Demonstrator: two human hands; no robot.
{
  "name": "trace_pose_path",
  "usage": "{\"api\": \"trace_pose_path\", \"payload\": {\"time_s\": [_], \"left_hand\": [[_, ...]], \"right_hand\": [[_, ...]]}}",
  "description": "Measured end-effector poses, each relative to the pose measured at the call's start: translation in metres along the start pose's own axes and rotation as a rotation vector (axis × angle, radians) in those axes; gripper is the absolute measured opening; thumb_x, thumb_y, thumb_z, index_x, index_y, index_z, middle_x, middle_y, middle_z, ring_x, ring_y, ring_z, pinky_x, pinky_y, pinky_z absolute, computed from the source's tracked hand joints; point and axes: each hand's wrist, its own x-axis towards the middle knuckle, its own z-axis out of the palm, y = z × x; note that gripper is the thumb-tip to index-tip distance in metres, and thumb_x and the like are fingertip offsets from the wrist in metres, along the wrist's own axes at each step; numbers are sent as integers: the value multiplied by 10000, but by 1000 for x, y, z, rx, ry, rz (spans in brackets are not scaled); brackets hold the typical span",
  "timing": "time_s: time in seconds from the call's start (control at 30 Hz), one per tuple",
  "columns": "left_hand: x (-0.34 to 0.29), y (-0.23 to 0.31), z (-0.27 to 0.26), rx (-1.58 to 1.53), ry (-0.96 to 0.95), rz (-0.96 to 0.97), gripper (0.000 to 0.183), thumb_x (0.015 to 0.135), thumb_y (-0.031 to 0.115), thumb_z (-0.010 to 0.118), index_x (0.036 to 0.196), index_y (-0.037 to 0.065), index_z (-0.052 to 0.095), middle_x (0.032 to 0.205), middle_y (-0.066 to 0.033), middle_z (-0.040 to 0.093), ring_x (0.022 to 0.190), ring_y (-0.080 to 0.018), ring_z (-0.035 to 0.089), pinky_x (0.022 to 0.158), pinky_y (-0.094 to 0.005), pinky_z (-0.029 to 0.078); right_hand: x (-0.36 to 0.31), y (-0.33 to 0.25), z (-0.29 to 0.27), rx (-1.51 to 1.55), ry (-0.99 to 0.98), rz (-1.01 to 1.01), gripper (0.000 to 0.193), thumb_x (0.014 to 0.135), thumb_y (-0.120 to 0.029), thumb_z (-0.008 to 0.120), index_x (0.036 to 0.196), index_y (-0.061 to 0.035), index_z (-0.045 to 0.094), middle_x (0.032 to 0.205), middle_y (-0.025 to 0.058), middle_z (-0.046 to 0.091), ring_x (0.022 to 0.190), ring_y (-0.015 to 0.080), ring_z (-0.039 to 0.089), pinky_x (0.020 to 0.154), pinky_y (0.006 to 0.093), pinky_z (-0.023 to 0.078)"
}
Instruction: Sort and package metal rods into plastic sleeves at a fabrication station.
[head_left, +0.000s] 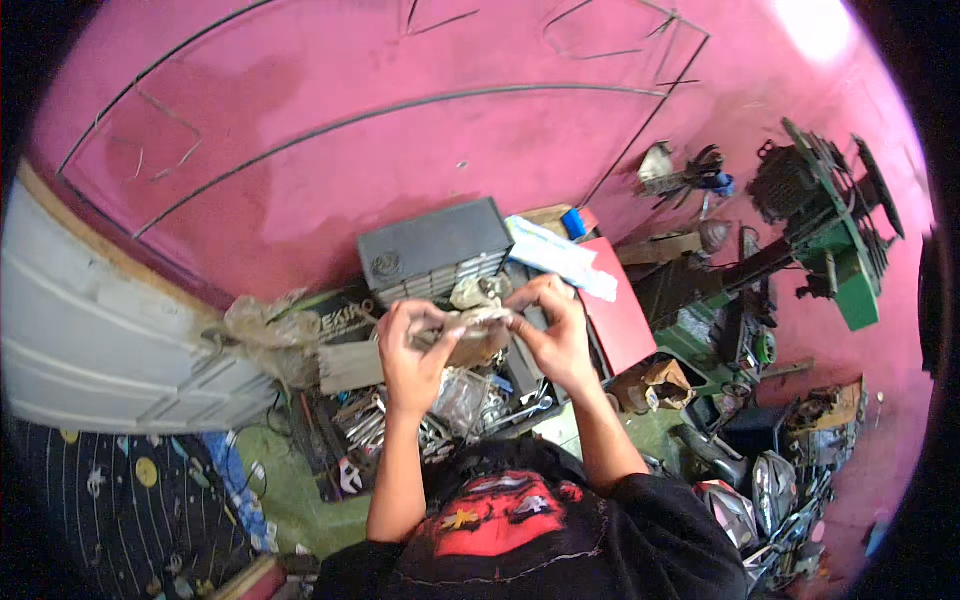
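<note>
Both my hands are raised in front of me over a heap of tools. My left hand and my right hand pinch the two ends of a small crumpled clear plastic bag with a brownish thing inside it. Fingertips of both hands meet at the bag's top edge. Below the bag lies a pile of metal wrenches and other clear bags of small parts.
A grey drawer-type parts box leans against the pink wall. A red lid and white paper lie to its right. A green machine and dark engine parts fill the right side. A white panel stands left.
</note>
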Motion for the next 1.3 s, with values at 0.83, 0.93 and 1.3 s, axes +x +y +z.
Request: {"api": "trace_pose_path", "payload": {"time_s": [0.83,0.93,1.3], "left_hand": [[19,65,182,113,40,133,214,744,40,894,895,91,752,905,-38,685,996,-211,629,956,-370,422],[30,69,233,180,98,157,213,758,38,897,911,81,754,944,-43,664,965,-204,616,945,-368,449],[58,88,366,322,194,214,208,787,11,895,926,91,763,1000,-16,644,976,-171,622,980,-360,407]], "right_hand": [[4,51,-160,78,310,-89,188,795,-42,858,972,-78,803,924,33,736,1009,239,593,918,379,431],[29,81,-199,70,277,-146,192,790,-33,850,966,-83,789,937,28,755,995,247,595,918,380,426],[83,146,-301,114,273,-209,188,788,9,845,960,-51,795,925,40,734,983,225,593,894,348,467]]}}
